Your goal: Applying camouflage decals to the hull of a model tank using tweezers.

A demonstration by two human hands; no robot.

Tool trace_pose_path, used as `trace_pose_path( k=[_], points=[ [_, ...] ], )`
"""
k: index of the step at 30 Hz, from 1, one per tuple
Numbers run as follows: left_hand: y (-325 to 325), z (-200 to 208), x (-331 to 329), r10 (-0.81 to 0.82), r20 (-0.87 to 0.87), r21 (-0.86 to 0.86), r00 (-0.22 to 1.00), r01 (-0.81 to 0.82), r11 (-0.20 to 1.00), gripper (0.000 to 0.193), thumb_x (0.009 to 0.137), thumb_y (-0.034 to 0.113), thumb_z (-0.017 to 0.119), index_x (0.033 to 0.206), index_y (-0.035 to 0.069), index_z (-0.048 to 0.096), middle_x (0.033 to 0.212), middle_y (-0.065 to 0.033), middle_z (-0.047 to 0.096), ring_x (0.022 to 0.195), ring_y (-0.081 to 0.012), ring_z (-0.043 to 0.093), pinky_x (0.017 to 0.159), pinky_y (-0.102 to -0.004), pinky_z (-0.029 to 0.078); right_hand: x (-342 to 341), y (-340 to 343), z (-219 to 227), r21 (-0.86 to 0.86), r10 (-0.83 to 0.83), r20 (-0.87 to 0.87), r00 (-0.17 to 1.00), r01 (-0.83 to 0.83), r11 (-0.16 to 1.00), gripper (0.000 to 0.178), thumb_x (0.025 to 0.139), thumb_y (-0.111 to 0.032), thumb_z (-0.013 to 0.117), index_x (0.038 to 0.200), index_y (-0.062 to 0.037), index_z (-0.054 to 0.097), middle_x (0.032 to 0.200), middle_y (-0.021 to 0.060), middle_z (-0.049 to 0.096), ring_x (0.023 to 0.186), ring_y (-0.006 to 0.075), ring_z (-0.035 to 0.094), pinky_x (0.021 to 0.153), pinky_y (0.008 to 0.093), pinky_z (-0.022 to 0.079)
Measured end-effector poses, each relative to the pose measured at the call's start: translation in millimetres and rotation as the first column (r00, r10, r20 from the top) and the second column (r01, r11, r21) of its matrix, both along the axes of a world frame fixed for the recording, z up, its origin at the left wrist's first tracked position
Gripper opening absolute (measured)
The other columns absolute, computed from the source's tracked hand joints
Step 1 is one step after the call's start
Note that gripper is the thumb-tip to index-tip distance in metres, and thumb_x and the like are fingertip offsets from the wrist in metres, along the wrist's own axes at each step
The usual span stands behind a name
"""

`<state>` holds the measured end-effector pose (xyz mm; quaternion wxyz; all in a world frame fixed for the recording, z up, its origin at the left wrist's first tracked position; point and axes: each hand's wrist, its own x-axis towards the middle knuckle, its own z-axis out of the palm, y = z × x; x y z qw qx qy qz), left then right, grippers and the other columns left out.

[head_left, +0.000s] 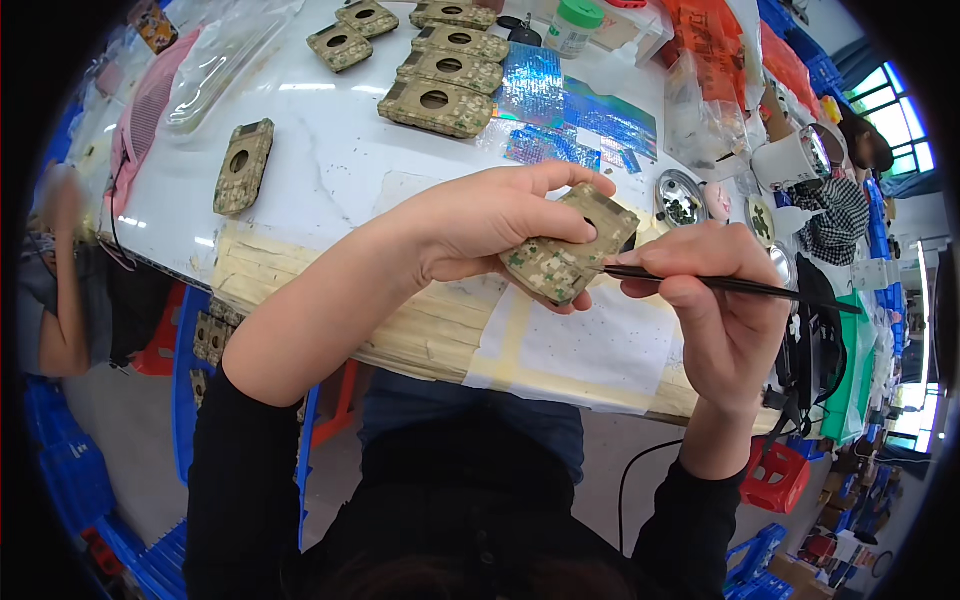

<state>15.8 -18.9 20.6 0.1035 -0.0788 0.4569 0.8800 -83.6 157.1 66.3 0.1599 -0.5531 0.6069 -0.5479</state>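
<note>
A camouflage-patterned toy tank hull with a round hole is held tilted over the table's front edge. My left hand is closed round it, thumb across its top near the hole. Pinched in my right hand is a pair of dark, slim tweezers, its tip at the hull's surface. Whether anything tiny sits in the tip, I cannot tell. Below the hull lies a white sheet with small dark specks, taped down on the yellowish covering.
More camouflage hulls stand in a row at the far side, with a single hull at left. Shiny blue foil sheets, a round metal dish of small dark parts and a green-lidded jar lie beyond. Another person's arm shows at far left.
</note>
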Motion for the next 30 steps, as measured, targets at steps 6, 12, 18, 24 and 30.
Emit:
trace_pose_path(
  k=[6, 12, 18, 24, 30],
  points=[
    [-0.6, -2.6, 0.6, -0.038, -0.001, 0.015, 0.999, 0.038, 0.999, 0.051, 0.087, 0.009, 0.052, 0.133, 0.005, 0.033, 0.096, -0.0164, 0.060, 0.071, -0.0255, 0.066, 0.060, -0.0357, 0.057, -2.8, -5.3, -5.6, 0.045, 0.044, -0.043, 0.998, -0.042, 0.998, 0.009, 0.078, -0.004, 0.068, 0.085, 0.0009, 0.065, 0.079, 0.0071, 0.064, 0.071, 0.0156, 0.059, 0.064, 0.0258, 0.046],
    [0.5, -2.3, 0.0, -0.047, 0.012, 0.021, 0.999, 0.047, 0.999, 0.050, 0.087, 0.009, 0.052, 0.133, 0.004, 0.033, 0.093, -0.0169, 0.060, 0.071, -0.0248, 0.066, 0.061, -0.0359, 0.057, -1.9, -5.6, -4.8, 0.067, 0.044, -0.041, 0.998, -0.042, 0.997, 0.010, 0.077, -0.003, 0.068, 0.086, 0.0008, 0.065, 0.079, 0.0071, 0.064, 0.070, 0.0156, 0.059, 0.064, 0.0258, 0.046],
    [0.3, -1.3, 0.7, -0.034, 0.013, 0.010, 0.999, 0.034, 0.999, 0.050, 0.087, 0.009, 0.052, 0.132, 0.003, 0.033, 0.091, -0.0168, 0.061, 0.070, -0.0245, 0.066, 0.060, -0.0357, 0.057, -2.7, -6.7, -5.0, 0.075, 0.041, -0.049, 0.998, -0.037, 0.997, 0.010, 0.077, -0.003, 0.069, 0.085, 0.0010, 0.066, 0.079, 0.0072, 0.064, 0.070, 0.0155, 0.059, 0.064, 0.0255, 0.046],
    [0.1, -1.2, 0.6, -0.045, 0.009, 0.019, 0.999, 0.045, 0.999, 0.051, 0.086, 0.009, 0.052, 0.132, 0.003, 0.032, 0.091, -0.0171, 0.061, 0.070, -0.0248, 0.066, 0.060, -0.0355, 0.057, -3.9, -7.8, -6.0, 0.069, 0.053, -0.059, 0.997, -0.049, 0.996, 0.011, 0.076, -0.003, 0.069, 0.086, 0.0009, 0.066, 0.079, 0.0075, 0.065, 0.070, 0.0159, 0.060, 0.064, 0.0258, 0.046],
    [0.8, -0.2, 0.6, -0.033, 0.018, 0.036, 0.999, 0.032, 0.999, 0.050, 0.085, 0.009, 0.052, 0.131, 0.003, 0.032, 0.090, -0.0174, 0.061, 0.070, -0.0251, 0.066, 0.060, -0.0355, 0.057, -5.2, -7.9, -5.9, 0.068, 0.070, -0.081, 0.994, -0.064, 0.996, 0.011, 0.076, -0.003, 0.069, 0.086, 0.0008, 0.066, 0.079, 0.0079, 0.065, 0.070, 0.0166, 0.060, 0.065, 0.0260, 0.046]
  ],
)
